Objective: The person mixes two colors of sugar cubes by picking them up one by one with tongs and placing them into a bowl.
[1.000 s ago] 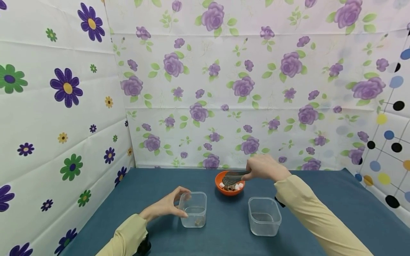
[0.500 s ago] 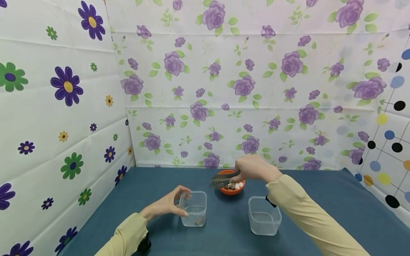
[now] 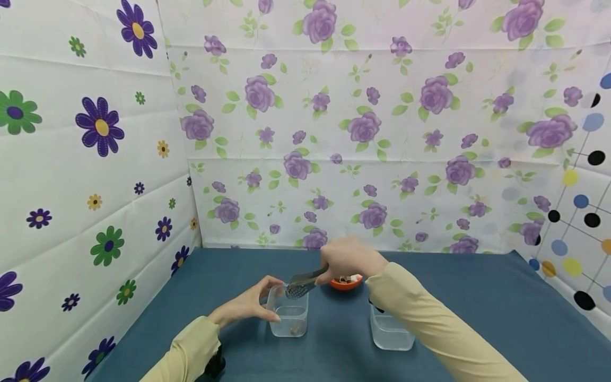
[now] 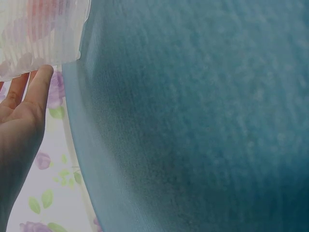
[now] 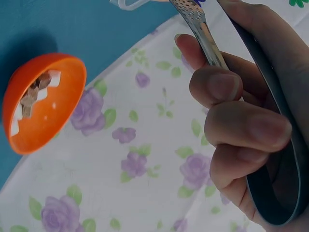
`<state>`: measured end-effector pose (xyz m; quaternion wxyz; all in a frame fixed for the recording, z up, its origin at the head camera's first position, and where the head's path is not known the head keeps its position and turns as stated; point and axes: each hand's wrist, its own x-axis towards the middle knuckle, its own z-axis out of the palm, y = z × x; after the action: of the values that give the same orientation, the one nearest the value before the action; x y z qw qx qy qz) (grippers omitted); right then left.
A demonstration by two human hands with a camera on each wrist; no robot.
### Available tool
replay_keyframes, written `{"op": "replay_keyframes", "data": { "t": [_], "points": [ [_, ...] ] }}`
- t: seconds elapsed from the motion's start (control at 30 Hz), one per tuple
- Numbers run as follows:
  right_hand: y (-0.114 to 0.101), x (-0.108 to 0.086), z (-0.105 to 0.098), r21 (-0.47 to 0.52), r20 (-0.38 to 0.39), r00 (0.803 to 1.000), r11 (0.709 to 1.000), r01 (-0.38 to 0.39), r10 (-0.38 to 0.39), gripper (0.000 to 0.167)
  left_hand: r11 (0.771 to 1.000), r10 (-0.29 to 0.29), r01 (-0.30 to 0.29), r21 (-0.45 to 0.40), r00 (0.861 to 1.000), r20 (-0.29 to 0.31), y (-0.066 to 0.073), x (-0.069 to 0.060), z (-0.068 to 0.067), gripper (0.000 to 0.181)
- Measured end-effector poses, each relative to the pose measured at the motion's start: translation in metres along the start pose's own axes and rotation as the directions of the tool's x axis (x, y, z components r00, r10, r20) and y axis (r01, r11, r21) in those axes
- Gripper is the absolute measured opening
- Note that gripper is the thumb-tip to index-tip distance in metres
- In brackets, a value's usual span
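My left hand [image 3: 248, 307] holds a clear plastic container [image 3: 280, 330] by its left side, thumb in front and fingers behind. A small brownish piece [image 3: 295, 329] lies at the bottom of that container. In the left wrist view, fingertips touch the ribbed container wall [image 4: 53, 43]. Dark metal tongs [image 3: 302, 284] are gripped in my right hand [image 3: 350, 259], their perforated heads over the left container's back rim. Whether anything sits between the heads cannot be made out. Behind the right hand stands an orange bowl [image 3: 345, 286] with white cubes and brown pieces, seen also in the right wrist view [image 5: 63, 116].
A second clear container [image 3: 392, 339] stands at the right, partly covered by the right sleeve [image 3: 429, 318]. A blue cloth [image 3: 334, 350] covers the table. Flower-printed sheets [image 3: 286, 132] hang behind and at the left, a dotted one [image 3: 579, 233] at the right.
My right hand has moved left with the tongs, from the orange bowl to the left container. The left hand keeps its hold on that container.
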<state>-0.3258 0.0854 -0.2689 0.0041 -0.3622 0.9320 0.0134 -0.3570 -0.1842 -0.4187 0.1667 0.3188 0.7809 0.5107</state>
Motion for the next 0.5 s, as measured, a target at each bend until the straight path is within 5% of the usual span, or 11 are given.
{"op": "replay_keyframes", "data": {
  "t": [0.5],
  "points": [
    [-0.021, 0.026, 0.018, -0.171, 0.052, 0.998, 0.985, -0.024, 0.034, 0.043, 1.000, -0.004, 0.004, -0.016, 1.000, 0.003, -0.001, -0.001, 0.000, 0.062]
  ]
}}
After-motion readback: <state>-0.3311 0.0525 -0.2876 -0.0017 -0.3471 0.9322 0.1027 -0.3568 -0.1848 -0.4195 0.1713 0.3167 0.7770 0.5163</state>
